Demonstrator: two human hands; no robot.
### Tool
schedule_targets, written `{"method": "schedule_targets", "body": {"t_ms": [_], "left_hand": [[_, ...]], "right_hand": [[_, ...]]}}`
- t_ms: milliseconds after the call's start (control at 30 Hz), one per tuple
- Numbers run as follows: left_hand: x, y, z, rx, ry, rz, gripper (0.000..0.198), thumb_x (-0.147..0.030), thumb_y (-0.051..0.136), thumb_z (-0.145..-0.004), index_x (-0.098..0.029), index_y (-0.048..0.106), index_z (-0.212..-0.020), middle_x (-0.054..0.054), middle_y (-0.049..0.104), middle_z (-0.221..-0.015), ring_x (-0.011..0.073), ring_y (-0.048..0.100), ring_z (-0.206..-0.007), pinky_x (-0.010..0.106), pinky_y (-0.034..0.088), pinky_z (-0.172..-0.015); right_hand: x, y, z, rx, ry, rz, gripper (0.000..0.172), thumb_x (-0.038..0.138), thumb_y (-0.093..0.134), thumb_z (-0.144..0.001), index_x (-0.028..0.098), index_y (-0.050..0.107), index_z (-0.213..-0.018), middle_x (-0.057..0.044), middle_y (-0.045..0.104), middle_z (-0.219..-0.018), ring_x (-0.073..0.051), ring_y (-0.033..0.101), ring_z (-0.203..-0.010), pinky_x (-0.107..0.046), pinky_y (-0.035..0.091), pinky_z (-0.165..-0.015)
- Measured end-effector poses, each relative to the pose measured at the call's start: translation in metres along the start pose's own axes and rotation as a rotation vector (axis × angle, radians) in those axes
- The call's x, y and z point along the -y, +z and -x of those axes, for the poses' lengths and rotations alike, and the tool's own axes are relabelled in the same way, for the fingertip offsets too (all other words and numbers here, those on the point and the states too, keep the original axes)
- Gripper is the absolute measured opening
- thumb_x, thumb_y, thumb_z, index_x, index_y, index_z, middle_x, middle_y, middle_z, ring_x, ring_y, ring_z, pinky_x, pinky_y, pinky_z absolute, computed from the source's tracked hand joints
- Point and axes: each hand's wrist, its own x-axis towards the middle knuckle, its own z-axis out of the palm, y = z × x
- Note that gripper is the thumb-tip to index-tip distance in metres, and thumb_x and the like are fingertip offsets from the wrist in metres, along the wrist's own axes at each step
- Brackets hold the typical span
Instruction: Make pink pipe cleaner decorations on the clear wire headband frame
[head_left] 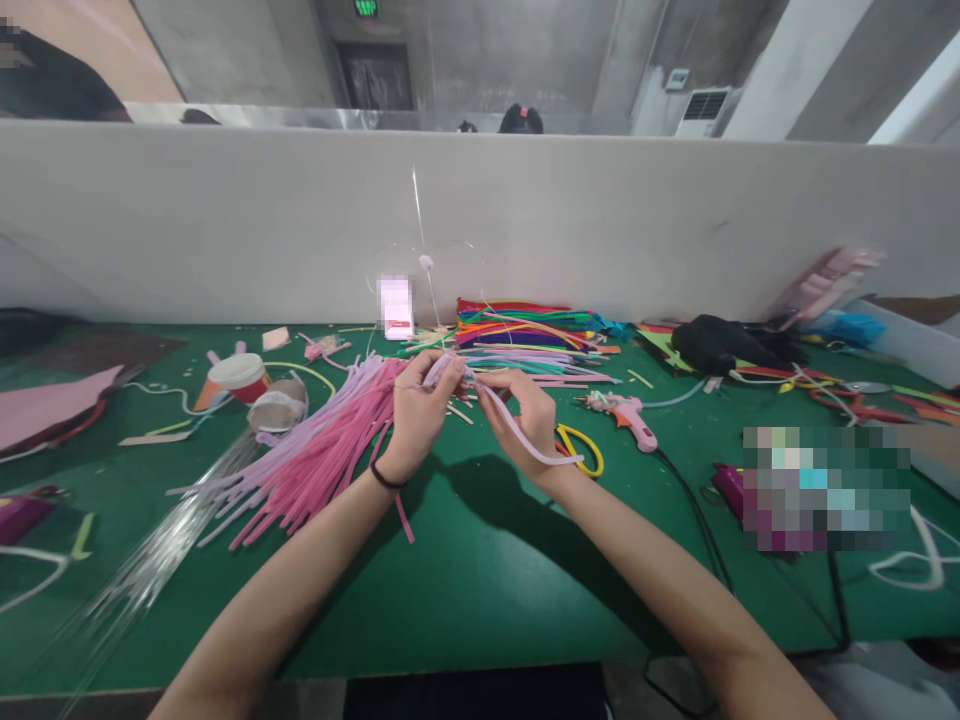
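Over the middle of the green table, my left hand (422, 405) and my right hand (523, 412) meet, fingers closed on a pale lilac pipe cleaner (517, 428). My left fingers pinch its bent part; its loose end trails down across my right wrist. The exact shape between the fingertips is partly hidden. Just left of my left hand spreads a heap of pink and lilac pipe cleaners (330, 460). Behind my hands lies a stack of many-coloured pipe cleaners (517, 325). Yellow-handled scissors (589, 452) rest beside my right wrist.
A pink glue gun (630, 420) with a black cord lies to the right. Clear thin sticks (169, 530), a lidded cup (241, 375) and a tape roll (279, 405) are at left. A lit phone (396, 307) leans against the white partition (285, 220).
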Motion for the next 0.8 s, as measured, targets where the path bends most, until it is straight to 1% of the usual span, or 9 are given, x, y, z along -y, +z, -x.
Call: {"method": "schedule_targets", "body": {"t_ms": [167, 300, 467, 567, 633, 667, 733, 800], "left_hand": [[-0.003, -0.003, -0.002, 0.025, 0.047, -0.091, 0.020, -0.037, 0.065, -0.085, -0.017, 0.061, -0.081, -0.004, 0.058, -0.061, 0.0102, 0.055, -0.052, 0.021, 0.045, -0.052], [-0.005, -0.005, -0.003, 0.071, 0.053, -0.139, 0.019, -0.035, 0.064, -0.085, -0.018, 0.061, -0.080, -0.002, 0.061, -0.064, 0.0107, 0.056, -0.053, 0.021, 0.045, -0.052], [-0.001, -0.006, -0.003, 0.148, 0.091, -0.212, 0.022, -0.037, 0.062, -0.086, -0.018, 0.061, -0.076, -0.002, 0.061, -0.065, 0.0111, 0.055, -0.056, 0.021, 0.044, -0.055], [0.003, -0.005, -0.002, 0.206, 0.049, -0.162, 0.022, -0.039, 0.062, -0.086, -0.018, 0.063, -0.080, -0.001, 0.062, -0.068, 0.0120, 0.056, -0.059, 0.022, 0.046, -0.056], [0.004, -0.004, -0.003, 0.220, -0.003, -0.094, 0.023, -0.040, 0.064, -0.085, -0.017, 0.063, -0.081, 0.000, 0.062, -0.068, 0.0125, 0.057, -0.059, 0.023, 0.048, -0.054], [0.004, -0.003, -0.003, 0.214, -0.034, -0.047, 0.023, -0.041, 0.065, -0.084, -0.017, 0.064, -0.082, 0.000, 0.062, -0.069, 0.0129, 0.058, -0.059, 0.023, 0.049, -0.053], [0.005, -0.002, -0.005, 0.172, -0.105, 0.072, 0.025, -0.042, 0.067, -0.081, -0.017, 0.064, -0.083, 0.000, 0.061, -0.071, 0.0132, 0.059, -0.061, 0.022, 0.050, -0.051], [0.006, -0.002, -0.007, 0.117, -0.177, 0.177, 0.026, -0.042, 0.070, -0.079, -0.017, 0.065, -0.084, 0.000, 0.061, -0.074, 0.0120, 0.059, -0.062, 0.021, 0.049, -0.050]], "right_hand": [[-0.003, -0.008, -0.007, 0.037, -0.125, 0.099, 0.014, 0.023, 0.055, -0.094, 0.022, 0.068, -0.100, -0.005, 0.072, -0.095, -0.018, 0.063, -0.090, -0.033, 0.049, -0.083], [-0.006, -0.015, -0.015, 0.070, -0.220, 0.219, 0.013, 0.022, 0.057, -0.093, 0.023, 0.069, -0.097, -0.005, 0.070, -0.091, -0.020, 0.059, -0.089, -0.036, 0.047, -0.084], [-0.005, -0.025, -0.024, 0.091, -0.214, 0.339, 0.012, 0.023, 0.060, -0.091, 0.024, 0.072, -0.093, -0.006, 0.064, -0.093, -0.022, 0.053, -0.092, -0.039, 0.045, -0.084], [-0.005, -0.028, -0.027, 0.107, -0.202, 0.366, 0.010, 0.024, 0.062, -0.090, 0.024, 0.072, -0.090, -0.006, 0.063, -0.097, -0.023, 0.051, -0.094, -0.039, 0.045, -0.084], [-0.006, -0.029, -0.028, 0.097, -0.181, 0.377, 0.009, 0.027, 0.063, -0.089, 0.025, 0.072, -0.089, -0.007, 0.062, -0.098, -0.023, 0.050, -0.097, -0.040, 0.044, -0.085], [-0.007, -0.029, -0.028, 0.079, -0.164, 0.377, 0.009, 0.029, 0.064, -0.089, 0.025, 0.071, -0.091, -0.007, 0.061, -0.100, -0.024, 0.051, -0.098, -0.040, 0.044, -0.086], [-0.009, -0.028, -0.028, 0.016, -0.126, 0.353, 0.014, 0.033, 0.065, -0.087, 0.024, 0.069, -0.097, -0.008, 0.061, -0.101, -0.025, 0.052, -0.100, -0.041, 0.044, -0.087], [-0.012, -0.026, -0.027, -0.026, -0.085, 0.286, 0.019, 0.035, 0.067, -0.086, 0.021, 0.067, -0.098, -0.008, 0.063, -0.099, -0.024, 0.054, -0.100, -0.041, 0.044, -0.089]]}}
